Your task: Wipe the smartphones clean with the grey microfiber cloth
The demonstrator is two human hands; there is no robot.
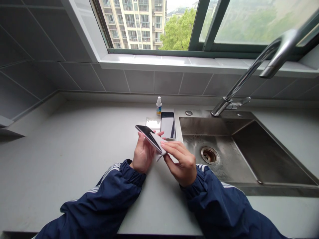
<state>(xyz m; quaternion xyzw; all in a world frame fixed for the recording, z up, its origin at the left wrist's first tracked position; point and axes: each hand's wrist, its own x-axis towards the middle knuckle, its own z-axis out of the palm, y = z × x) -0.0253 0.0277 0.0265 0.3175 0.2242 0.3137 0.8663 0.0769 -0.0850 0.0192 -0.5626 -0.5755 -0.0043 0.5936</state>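
Note:
My left hand [145, 153] grips a smartphone [144, 129] from below, its dark screen facing up and tilted. In my right hand [181, 161], fingers and thumb pinch a pale cloth [159, 142] that lies over the phone's right-hand edge. Just beyond my hands, a second smartphone [168, 125] rests on the counter beside the sink. Left of that phone lies a clear phone case [153, 122], partly hidden by the raised phone. A small white bottle [159, 107] with a blue and yellow label stands upright behind them.
A steel sink [239, 179] with a drain [210, 155] is set into the counter [62, 149] on the right. The chrome faucet [245, 71] arches over it. Behind the counter are grey wall tiles [139, 81] and a window with a white sill [174, 63].

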